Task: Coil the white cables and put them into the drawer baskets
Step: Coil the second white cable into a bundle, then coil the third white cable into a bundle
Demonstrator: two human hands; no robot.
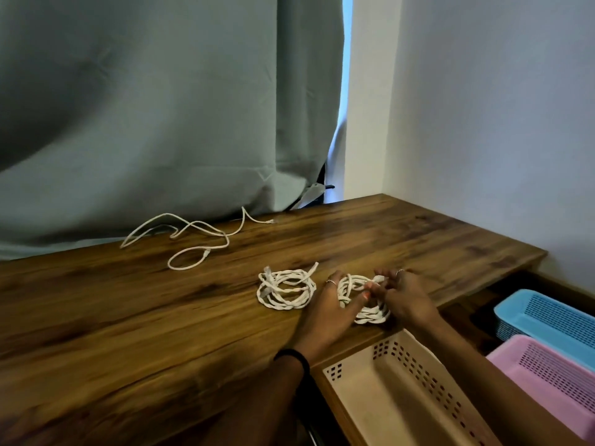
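Nearest, the cream basket waits in the open drawer. Both hands, left hand and right hand, pinch a coiled cable on the desk, seemingly tucking its end so it holds. A second coil and a loose cable lie beyond.

desk — grained wood, satin | baskets — perforated plastic | curtain — matt cloth

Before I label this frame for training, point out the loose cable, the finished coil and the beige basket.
loose cable [193, 235]: head view, on its middle strand.
finished coil [285, 289]: head view, on its wound loops.
beige basket [415, 365]: head view, on its perforated right wall.
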